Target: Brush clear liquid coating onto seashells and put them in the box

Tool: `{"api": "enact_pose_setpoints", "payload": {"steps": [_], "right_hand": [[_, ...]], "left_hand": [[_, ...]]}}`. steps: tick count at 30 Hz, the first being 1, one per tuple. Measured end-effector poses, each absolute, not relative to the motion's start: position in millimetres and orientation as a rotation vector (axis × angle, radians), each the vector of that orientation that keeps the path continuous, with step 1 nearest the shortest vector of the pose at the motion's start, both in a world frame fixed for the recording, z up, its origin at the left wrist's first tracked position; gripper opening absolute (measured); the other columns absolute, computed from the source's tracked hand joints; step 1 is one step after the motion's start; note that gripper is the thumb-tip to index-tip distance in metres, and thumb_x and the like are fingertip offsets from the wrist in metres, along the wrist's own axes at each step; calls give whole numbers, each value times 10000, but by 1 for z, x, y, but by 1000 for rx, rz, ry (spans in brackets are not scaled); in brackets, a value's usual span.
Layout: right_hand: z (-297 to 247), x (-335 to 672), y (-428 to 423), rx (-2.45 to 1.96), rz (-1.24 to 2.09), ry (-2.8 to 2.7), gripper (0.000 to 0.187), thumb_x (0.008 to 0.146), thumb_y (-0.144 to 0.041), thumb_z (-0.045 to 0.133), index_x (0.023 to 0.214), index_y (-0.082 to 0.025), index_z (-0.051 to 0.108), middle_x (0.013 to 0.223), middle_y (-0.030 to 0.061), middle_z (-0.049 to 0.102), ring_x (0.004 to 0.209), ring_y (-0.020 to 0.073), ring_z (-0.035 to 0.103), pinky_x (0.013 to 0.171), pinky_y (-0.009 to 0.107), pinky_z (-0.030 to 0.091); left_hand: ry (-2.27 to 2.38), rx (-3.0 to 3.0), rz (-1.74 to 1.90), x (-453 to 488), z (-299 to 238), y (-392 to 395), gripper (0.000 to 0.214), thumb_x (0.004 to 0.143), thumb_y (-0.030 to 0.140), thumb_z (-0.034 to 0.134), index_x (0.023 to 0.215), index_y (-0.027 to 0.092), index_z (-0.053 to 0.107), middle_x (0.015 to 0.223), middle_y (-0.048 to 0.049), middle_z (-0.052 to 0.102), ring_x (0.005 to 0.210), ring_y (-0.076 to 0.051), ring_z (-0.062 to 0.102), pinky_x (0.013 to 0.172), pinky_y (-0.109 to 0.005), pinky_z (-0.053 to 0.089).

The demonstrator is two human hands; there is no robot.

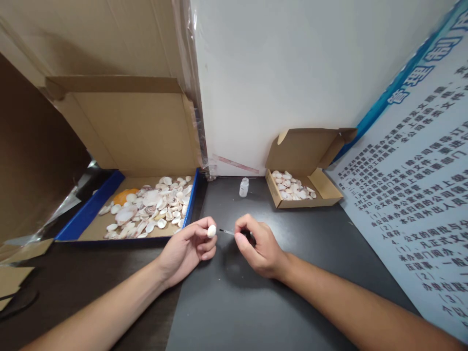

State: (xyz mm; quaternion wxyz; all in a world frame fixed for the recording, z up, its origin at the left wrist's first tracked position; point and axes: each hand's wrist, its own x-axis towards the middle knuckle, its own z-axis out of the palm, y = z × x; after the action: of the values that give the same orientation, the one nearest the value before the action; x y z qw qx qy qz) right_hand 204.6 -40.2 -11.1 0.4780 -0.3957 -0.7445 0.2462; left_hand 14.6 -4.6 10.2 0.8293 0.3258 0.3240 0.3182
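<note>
My left hand [190, 248] pinches a small white shell [211, 230] between thumb and fingers, just above the dark table [234, 302]. My right hand [258, 246] is closed on a thin brush [227, 232] whose tip points left and nearly touches the shell. A small clear bottle [243, 187] stands upright behind both hands. To the left a large open cardboard box [87, 212] with blue sides holds several shells and one orange piece. At the back right a small open cardboard box [329, 192] also holds several shells.
A white wall [292, 73] rises behind the table. A printed poster [420, 195] with blue heading leans along the right side. Cardboard sheets [22, 146] stand at the left, with loose cardboard scraps [14, 278] at the table's left edge.
</note>
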Motion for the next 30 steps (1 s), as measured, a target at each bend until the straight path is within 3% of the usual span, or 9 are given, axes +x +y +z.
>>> {"api": "enact_pose_setpoints", "payload": {"steps": [18, 30], "right_hand": [[-12, 205, -42, -941, 582, -1820, 26, 912, -233, 465, 894, -216, 471, 672, -31, 494, 554, 109, 448, 533, 226, 378], [-12, 202, -43, -852, 481, -1876, 31, 908, -215, 458, 887, -214, 481, 671, -28, 504, 537, 105, 444, 540, 226, 385]], "left_hand": [[696, 763, 656, 15, 8, -6, 120, 813, 120, 448, 711, 161, 495, 605, 43, 292, 522, -93, 193, 484, -215, 281], [764, 878, 668, 17, 3, -9, 98, 831, 209, 528, 759, 184, 467, 590, 63, 275, 520, -88, 197, 485, -207, 270]]}}
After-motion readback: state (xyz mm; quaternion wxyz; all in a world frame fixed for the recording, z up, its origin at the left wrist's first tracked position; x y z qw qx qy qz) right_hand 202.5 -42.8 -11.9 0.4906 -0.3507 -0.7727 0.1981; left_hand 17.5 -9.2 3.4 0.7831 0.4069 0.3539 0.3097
